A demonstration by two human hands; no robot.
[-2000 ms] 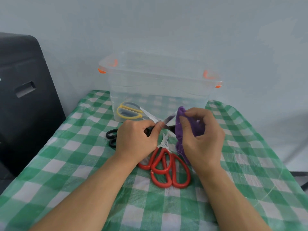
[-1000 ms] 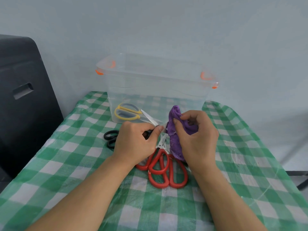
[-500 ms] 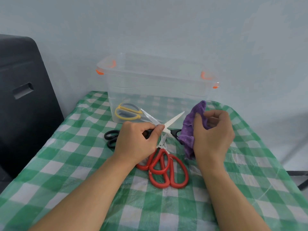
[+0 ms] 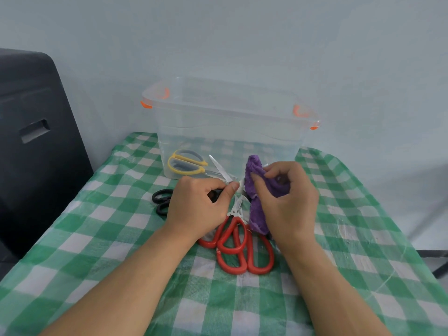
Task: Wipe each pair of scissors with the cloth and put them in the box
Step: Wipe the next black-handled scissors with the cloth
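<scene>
A person's two bare hands work over a surface (image 4: 101, 238) covered in a green and white checked cloth. The left hand (image 4: 194, 204) curls around a pair of scissors, thumb pressed near the pivot; one silver blade (image 4: 221, 169) points up and away. The right hand (image 4: 286, 202) pinches a purple cloth (image 4: 254, 190) folded around the other blade, which is hidden. Below the hands, red-handled scissors (image 4: 242, 248) lie overlapping on the surface. Black scissor handles (image 4: 161, 201) rest just left of the left hand. Behind them stands a clear plastic box (image 4: 230, 122) with orange clips, holding yellow-handled scissors (image 4: 186, 162) at its bottom left. A dark chair back (image 4: 31, 141) stands to the left.
</scene>
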